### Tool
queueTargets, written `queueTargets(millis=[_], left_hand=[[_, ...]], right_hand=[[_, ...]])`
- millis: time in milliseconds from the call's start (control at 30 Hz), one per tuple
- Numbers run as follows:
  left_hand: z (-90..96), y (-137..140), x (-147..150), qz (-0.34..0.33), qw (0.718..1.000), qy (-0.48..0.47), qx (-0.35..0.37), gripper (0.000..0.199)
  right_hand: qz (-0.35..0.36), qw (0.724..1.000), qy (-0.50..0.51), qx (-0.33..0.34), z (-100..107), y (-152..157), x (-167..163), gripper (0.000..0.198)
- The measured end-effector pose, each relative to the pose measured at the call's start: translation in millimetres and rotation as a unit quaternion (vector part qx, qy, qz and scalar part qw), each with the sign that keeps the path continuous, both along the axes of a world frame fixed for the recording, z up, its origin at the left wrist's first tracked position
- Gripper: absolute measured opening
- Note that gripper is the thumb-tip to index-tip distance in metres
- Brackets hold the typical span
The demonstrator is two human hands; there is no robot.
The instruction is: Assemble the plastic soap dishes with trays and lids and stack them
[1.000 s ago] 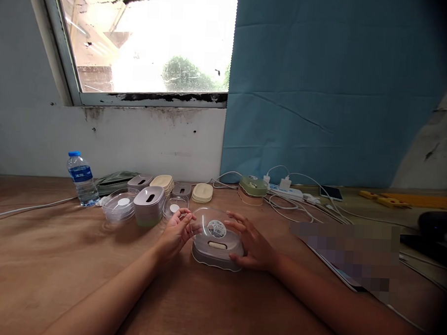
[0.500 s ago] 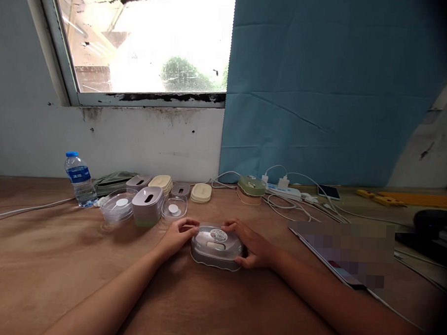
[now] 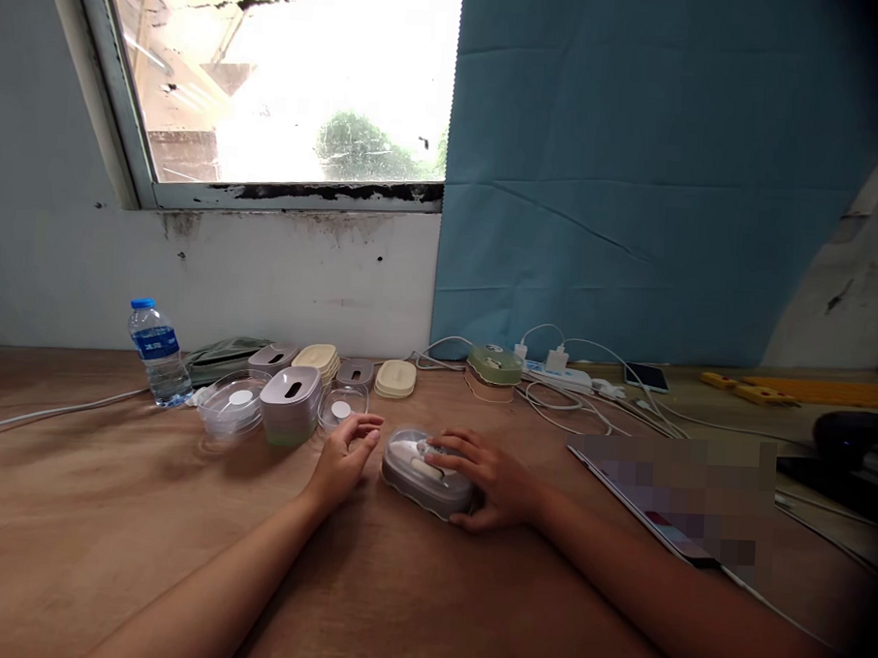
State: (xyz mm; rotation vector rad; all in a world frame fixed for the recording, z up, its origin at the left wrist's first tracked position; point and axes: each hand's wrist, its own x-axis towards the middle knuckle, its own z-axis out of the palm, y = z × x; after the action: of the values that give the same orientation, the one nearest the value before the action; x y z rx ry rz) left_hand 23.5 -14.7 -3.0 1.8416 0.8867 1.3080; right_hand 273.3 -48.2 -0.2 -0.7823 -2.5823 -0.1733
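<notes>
Clear lid's now down on the grey soap box [image 3: 427, 479] at frame centre, my right hand [image 3: 489, 479] gripping and tilting it, left hand [image 3: 344, 458] just let go, loosely open.

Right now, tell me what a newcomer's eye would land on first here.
The right hand grips a grey lidded soap box, tilted off the wooden table at mid-centre, with the left hand open beside it. Behind sit more soap boxes and a water bottle at far left.
</notes>
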Motion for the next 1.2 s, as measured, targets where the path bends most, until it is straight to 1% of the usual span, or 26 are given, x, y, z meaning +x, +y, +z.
queueTargets(millis=[67, 100, 167, 233, 333, 433, 567, 633, 700, 767, 900, 1000, 1100, 1200], left_hand=[[3.1, -1.7, -1.7, 0.040, 0.998, -0.004, 0.038, 0.016], [4.0, -2.0, -2.5, 0.059, 0.997, -0.004, 0.047, 0.013], [4.4, -1.5, -3.4, 0.091, 0.995, -0.002, 0.047, 0.009], [3.0, -0.2, -3.2, 0.105, 0.994, -0.004, 0.031, 0.008], [0.3, 1.7, -1.6, 0.101, 0.995, -0.006, 0.007, 0.007], [-0.6, 2.5, -0.7, 0.099, 0.995, -0.009, -0.001, 0.007], [-0.8, 3.4, -1.5, 0.098, 0.995, -0.012, -0.008, 0.008], [-1.3, 4.3, -1.9, 0.098, 0.995, -0.013, -0.013, 0.008], [-1.7, 5.0, -1.8, 0.098, 0.995, -0.015, -0.018, 0.008], [-1.7, 5.0, -1.4, 0.096, 0.995, -0.016, -0.019, 0.007], [-0.3, 3.2, 0.0, 0.093, 0.996, -0.006, -0.013, 0.007], [0.3, 2.7, 0.1, 0.095, 0.995, 0.008, 0.002, 0.008], [-0.5, 5.7, -2.7, 0.106, 0.992, 0.038, 0.049, 0.010], [-1.6, 11.8, -8.5, 0.115, 0.980, 0.093, 0.130, 0.012]], right_hand=[[-0.093, 0.995, 0.017, 0.017, -3.1, 3.7, 0.7, 0.065], [-0.144, 0.989, 0.029, 0.028, -4.8, 6.9, 1.1, 0.064], [-0.236, 0.970, 0.040, 0.054, -8.0, 16.5, 2.0, 0.062], [-0.307, 0.948, 0.026, 0.081, -10.4, 30.8, 2.6, 0.059], [-0.364, 0.926, -0.003, 0.103, -12.6, 59.0, 2.1, 0.051], [-0.395, 0.913, -0.006, 0.106, -14.2, 90.0, -0.1, 0.044], [-0.435, 0.895, -0.001, 0.102, -16.0, 124.4, -2.8, 0.040], [-0.447, 0.889, 0.003, 0.099, -15.7, 136.2, -4.9, 0.038], [-0.443, 0.891, 0.004, 0.095, -14.5, 144.3, -9.4, 0.035], [-0.416, 0.905, -0.002, 0.090, -13.3, 149.1, -17.8, 0.034], [-0.336, 0.939, -0.017, 0.070, -15.3, 152.9, -43.0, 0.034], [-0.315, 0.948, -0.005, 0.052, -20.9, 156.2, -58.6, 0.027], [-0.314, 0.949, 0.029, 0.033, -25.6, 160.4, -63.5, 0.022], [-0.298, 0.951, 0.077, 0.019, -26.3, 160.6, -59.6, 0.018]])
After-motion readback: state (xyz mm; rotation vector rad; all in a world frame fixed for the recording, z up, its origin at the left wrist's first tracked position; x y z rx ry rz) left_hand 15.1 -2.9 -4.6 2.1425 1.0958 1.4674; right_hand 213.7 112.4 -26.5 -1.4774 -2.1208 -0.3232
